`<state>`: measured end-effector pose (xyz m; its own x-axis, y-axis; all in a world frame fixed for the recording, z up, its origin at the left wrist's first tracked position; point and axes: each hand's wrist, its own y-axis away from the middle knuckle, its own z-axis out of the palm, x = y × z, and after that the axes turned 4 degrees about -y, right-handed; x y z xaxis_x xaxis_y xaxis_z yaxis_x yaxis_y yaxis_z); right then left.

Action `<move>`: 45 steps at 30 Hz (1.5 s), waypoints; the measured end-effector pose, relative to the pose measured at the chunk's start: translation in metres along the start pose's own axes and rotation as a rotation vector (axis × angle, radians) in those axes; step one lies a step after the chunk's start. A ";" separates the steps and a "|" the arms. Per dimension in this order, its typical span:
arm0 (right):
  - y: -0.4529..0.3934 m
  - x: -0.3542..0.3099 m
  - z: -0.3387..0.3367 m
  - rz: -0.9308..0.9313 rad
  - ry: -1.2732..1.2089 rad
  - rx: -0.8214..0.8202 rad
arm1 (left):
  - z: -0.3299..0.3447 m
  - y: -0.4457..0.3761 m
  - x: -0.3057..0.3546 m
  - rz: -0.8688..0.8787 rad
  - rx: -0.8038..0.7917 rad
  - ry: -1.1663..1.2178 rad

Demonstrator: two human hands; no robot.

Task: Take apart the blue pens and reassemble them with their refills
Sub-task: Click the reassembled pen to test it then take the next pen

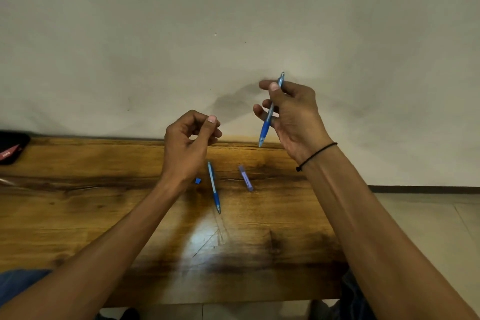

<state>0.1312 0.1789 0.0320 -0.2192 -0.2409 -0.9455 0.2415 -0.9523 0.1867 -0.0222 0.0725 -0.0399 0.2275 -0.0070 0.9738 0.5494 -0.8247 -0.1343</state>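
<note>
My right hand (pixel 293 117) is raised above the table's far edge and grips a blue pen (pixel 267 122) with its tip pointing down and left. My left hand (pixel 189 143) hovers to the left of it, thumb and fingers pinched together; whether anything small is between them cannot be seen. A second blue pen (pixel 214 187) lies on the wooden table (pixel 130 215), tip toward me. A small blue piece (pixel 198 181) lies just left of it. A pale purple tube (pixel 246 178) lies to its right.
The table stands against a plain pale wall. A dark pouch with a red part (pixel 10 145) lies at the table's far left. Tiled floor shows to the right of the table. My knees show below its near edge.
</note>
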 end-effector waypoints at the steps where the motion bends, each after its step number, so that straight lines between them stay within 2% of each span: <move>1: -0.001 0.003 -0.002 -0.040 0.101 0.006 | 0.000 0.000 -0.001 -0.010 -0.003 0.004; 7: -0.011 0.019 -0.024 -0.084 0.575 0.074 | -0.001 -0.001 -0.002 -0.048 -0.019 -0.008; 12: -0.016 0.048 -0.041 -0.040 1.103 0.029 | -0.003 -0.002 -0.003 -0.073 -0.027 -0.011; 18: -0.014 0.090 -0.042 -0.008 1.443 -0.023 | -0.005 -0.004 -0.007 -0.099 -0.047 -0.010; 24: -0.009 0.115 -0.039 0.002 1.571 -0.026 | -0.008 -0.006 -0.009 -0.123 -0.053 0.004; 34: -0.011 0.119 -0.042 0.018 1.524 -0.033 | -0.009 -0.007 -0.015 -0.172 -0.066 -0.035; 38: -0.011 0.118 -0.039 -0.125 1.534 0.002 | -0.010 -0.008 -0.017 -0.197 -0.074 -0.072; 41: -0.005 0.116 -0.028 -0.235 1.449 0.015 | -0.010 -0.008 -0.018 -0.217 -0.070 -0.085; 45: 0.014 0.124 -0.006 -0.246 1.366 -0.109 | -0.009 -0.008 -0.019 -0.241 -0.054 -0.078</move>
<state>0.1131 0.1367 -0.0844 0.8048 0.3606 -0.4714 0.4176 -0.9084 0.0181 -0.0385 0.0742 -0.0553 0.1579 0.2356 0.9589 0.5522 -0.8262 0.1121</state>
